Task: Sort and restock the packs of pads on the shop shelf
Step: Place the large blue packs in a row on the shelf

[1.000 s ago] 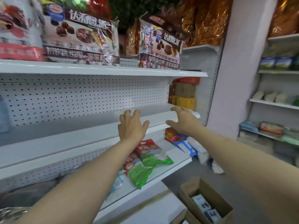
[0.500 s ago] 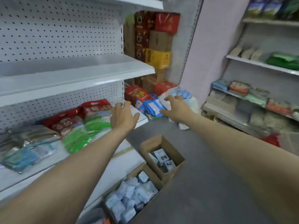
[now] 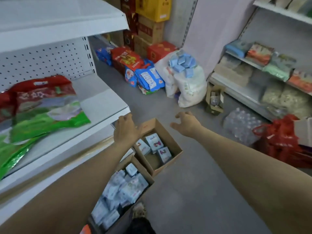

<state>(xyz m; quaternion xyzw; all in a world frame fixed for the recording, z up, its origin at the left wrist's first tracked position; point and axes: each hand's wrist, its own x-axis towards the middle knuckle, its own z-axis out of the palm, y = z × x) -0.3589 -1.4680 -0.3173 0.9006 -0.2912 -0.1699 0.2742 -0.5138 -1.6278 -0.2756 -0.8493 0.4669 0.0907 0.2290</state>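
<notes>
Two cardboard boxes stand on the grey floor beside the white shelf (image 3: 104, 105). The far box (image 3: 170, 142) holds three pale blue packs of pads (image 3: 153, 142). The near box (image 3: 145, 176) is full of several pale blue pad packs (image 3: 121, 188). My left hand (image 3: 125, 130) hovers over the far box's left edge, next to the shelf's corner, fingers loosely curled and holding nothing. My right hand (image 3: 185, 123) hangs above the floor just right of that box, fingers spread and bent, empty.
Red and green snack bags (image 3: 42, 105) lie on the lower shelf. A white sack topped with blue packs (image 3: 184, 75), blue bags (image 3: 148, 76) and stacked cartons (image 3: 150, 31) crowd the corner. At right are a stocked shelf (image 3: 253, 92), shrink-wrapped bottles (image 3: 241, 127) and a red bag (image 3: 280, 141).
My view has dropped from the upper shelves to the floor. Both hands have come down off the shelf edge and now hang over the far cardboard box.
</notes>
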